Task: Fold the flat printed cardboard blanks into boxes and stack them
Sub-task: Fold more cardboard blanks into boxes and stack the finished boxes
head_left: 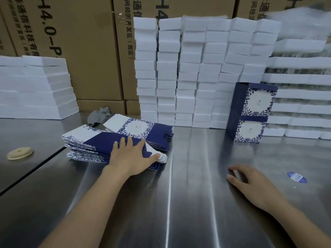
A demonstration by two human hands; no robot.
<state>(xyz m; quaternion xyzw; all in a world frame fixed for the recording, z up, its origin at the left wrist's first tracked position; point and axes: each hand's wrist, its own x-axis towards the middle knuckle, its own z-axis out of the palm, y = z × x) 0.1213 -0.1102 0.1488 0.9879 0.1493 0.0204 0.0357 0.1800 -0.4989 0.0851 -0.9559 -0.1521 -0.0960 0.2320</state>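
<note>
Two finished blue-and-white printed boxes (250, 111) stand stacked one on the other at the right rear of a steel table (188, 203), just in front of tall columns of white foam blocks (188, 68). Left of centre lie the flat printed blanks: a near pile (86, 145), slightly fanned at its edges, and a second pile (141, 128) touching it from behind. The left hand (130, 156) lies palm down on the top blank of the near pile, fingers straight and spread, thumb stretched to the white tab edge at the pile's right end; it presses rather than grips. The right hand (250, 179) rests on the bare table well apart from the blanks, fingers loosely bent, holding nothing. The blanks look like thin coated card: light, fairly stiff across the panels, ready to bend at the creases, and probably slick enough for one sheet to slide off the next. A sensible place to take one would be the exposed tab end by the thumb, lifting a single edge while the palm steadies the rest; pinching mid-panel could dent the print. Brown cartons (80, 51) stand behind, and a pale flat roll (20, 153) lies at the far left.
</note>
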